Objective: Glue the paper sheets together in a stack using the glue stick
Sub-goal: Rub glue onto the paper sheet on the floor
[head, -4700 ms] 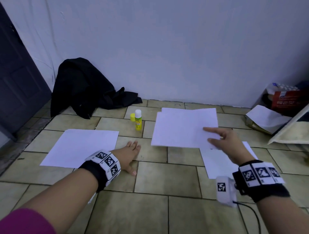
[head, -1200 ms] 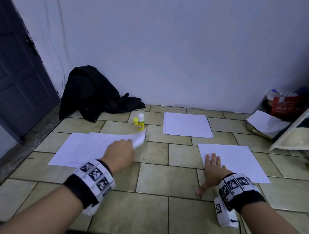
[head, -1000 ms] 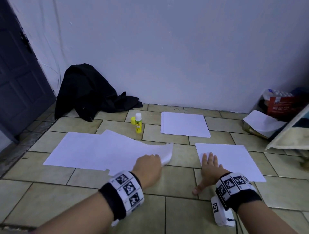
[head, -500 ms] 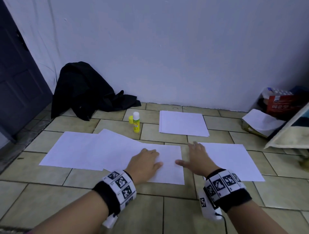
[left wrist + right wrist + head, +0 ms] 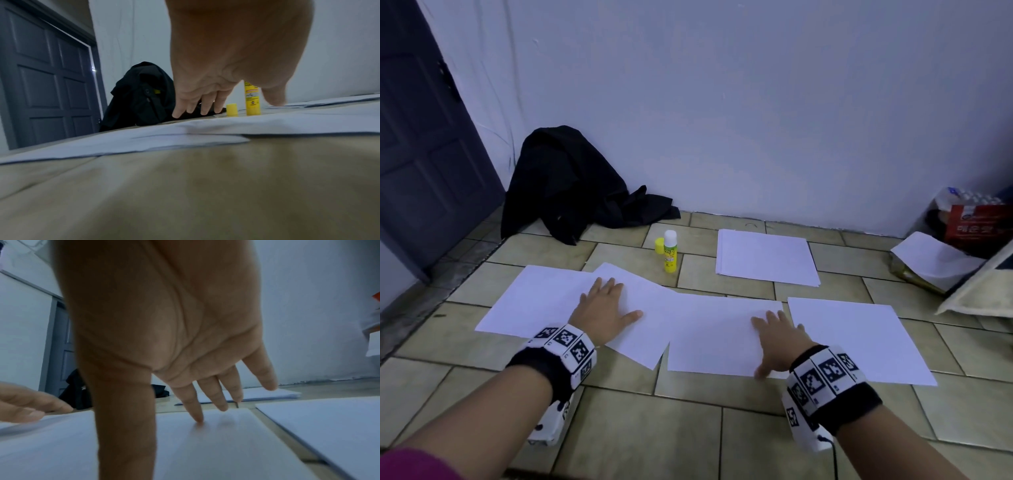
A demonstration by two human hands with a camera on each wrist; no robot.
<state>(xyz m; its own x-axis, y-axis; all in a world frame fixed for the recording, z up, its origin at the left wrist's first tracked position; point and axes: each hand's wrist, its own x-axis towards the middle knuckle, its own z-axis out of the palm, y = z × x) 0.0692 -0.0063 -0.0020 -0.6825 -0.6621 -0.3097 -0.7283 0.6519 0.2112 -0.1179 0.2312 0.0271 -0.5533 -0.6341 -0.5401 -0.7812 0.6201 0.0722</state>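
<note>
Both hands flat on loose sheets on the tiled floor.

The left hand (image 5: 604, 310) lies released, fingers straight, on a skewed sheet (image 5: 640, 318); the right hand (image 5: 779, 337) does likewise on the middle sheet (image 5: 715, 337). The uncapped glue stick (image 5: 669, 251) stands beyond them beside its cap (image 5: 660, 245), a paper stack (image 5: 765, 262) to its right, black cloth (image 5: 571, 185) by the wall.

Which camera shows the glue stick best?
The head view. It shows the whole glue stick standing upright on the floor, white tip bare, its yellow cap beside it. The left wrist view shows only its lower part behind the left hand, plus the cap. The right wrist view doesn't show it.
</note>
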